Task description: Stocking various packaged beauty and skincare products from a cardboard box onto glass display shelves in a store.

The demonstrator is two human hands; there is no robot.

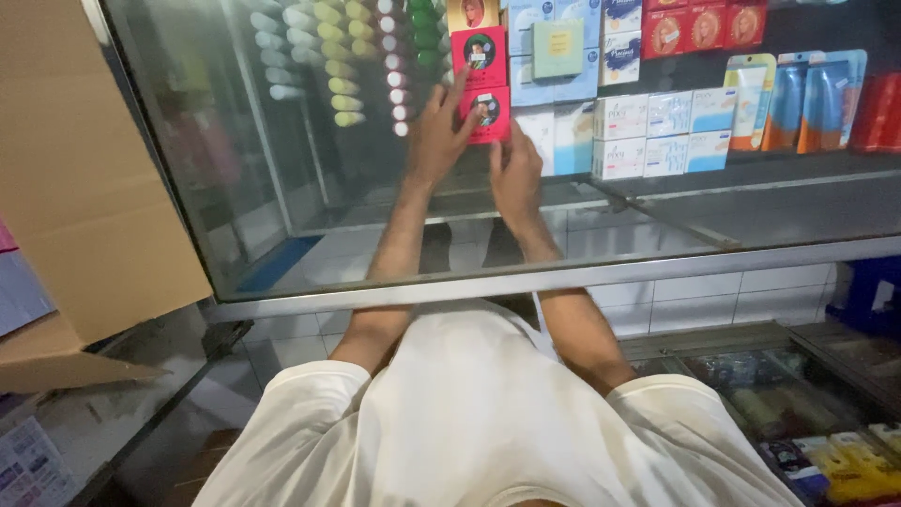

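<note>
Both hands, left hand (pixel 439 131) and right hand (pixel 514 178), pinch the red box (pixel 487 115); keeping it square under the matching red box above (pixel 479 54) looks best.

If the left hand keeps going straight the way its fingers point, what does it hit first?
The left hand points up the shelf; its fingers already touch the lower red box. Straight on, it likely meets the upper red box first, though depth is unclear.
</note>
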